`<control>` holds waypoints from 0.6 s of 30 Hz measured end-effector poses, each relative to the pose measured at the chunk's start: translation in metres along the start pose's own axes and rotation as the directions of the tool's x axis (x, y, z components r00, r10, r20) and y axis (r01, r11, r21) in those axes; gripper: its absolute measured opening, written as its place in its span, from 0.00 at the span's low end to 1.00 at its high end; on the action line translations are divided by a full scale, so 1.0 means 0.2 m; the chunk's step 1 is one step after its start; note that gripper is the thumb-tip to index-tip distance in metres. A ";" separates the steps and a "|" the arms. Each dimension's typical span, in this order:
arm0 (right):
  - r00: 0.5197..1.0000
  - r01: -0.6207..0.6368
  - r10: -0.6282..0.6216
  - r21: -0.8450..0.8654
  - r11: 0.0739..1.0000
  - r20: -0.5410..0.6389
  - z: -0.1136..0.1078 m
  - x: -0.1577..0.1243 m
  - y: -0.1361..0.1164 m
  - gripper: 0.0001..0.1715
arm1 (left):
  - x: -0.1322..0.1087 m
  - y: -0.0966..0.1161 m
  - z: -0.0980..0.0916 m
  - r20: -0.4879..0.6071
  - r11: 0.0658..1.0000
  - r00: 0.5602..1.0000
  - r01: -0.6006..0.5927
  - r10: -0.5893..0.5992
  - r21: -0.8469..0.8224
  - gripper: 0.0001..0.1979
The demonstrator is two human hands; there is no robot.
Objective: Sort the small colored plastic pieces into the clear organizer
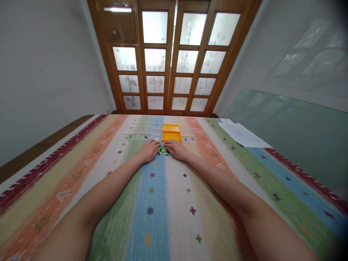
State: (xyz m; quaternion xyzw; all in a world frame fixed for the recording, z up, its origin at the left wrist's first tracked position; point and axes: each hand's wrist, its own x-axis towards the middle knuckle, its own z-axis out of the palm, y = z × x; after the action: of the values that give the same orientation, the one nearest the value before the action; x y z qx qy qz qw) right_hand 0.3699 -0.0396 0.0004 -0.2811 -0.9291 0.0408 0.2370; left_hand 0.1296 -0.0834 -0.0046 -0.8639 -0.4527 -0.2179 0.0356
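A small pile of green, yellow, white and dark pieces (pixel 164 151) lies on the striped cloth between my hands. My left hand (pixel 149 150) rests at the pile's left edge, fingers curled and pressed together. At the right edge is my right hand (pixel 176 149), its fingers bent toward the pile. Whether either hand pinches a piece is too small to tell. Just behind the hands stands an open orange box (pixel 172 136). Clear trays flank it; the left one holds green pieces (pixel 130 136) and a dark red piece (pixel 146 137), the right one blue pieces (pixel 186 139).
The striped tablecloth (pixel 152 224) covers the long table. Printed paper sheets (pixel 240 134) lie at the back right. A pale green glass panel (pixel 293 134) stands beyond the right edge, and wooden doors with glass panes (pixel 168 58) are behind the table.
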 end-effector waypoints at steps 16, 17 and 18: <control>0.969 -0.104 0.134 0.150 0.983 -0.209 0.03 0.34 0.01 0.16 | -0.05 0.02 -0.05 -0.005 0.999 0.999 0.032 -0.032 -0.022 0.20; 0.968 -0.112 0.145 0.162 0.980 -0.203 0.04 0.35 0.01 0.17 | -0.05 0.02 -0.06 -0.002 0.999 1.000 0.028 -0.028 -0.020 0.20; 0.968 -0.121 0.155 0.175 0.977 -0.198 0.05 0.36 0.02 0.17 | -0.06 0.02 -0.06 0.000 1.000 1.000 0.025 -0.025 -0.018 0.20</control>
State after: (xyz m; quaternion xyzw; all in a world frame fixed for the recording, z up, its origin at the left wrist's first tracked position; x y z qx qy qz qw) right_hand 0.3146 0.0023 0.0200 -0.3279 -0.8705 0.1022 0.3525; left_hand 0.1223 -0.0970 0.0025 -0.8586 -0.4613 -0.2223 0.0249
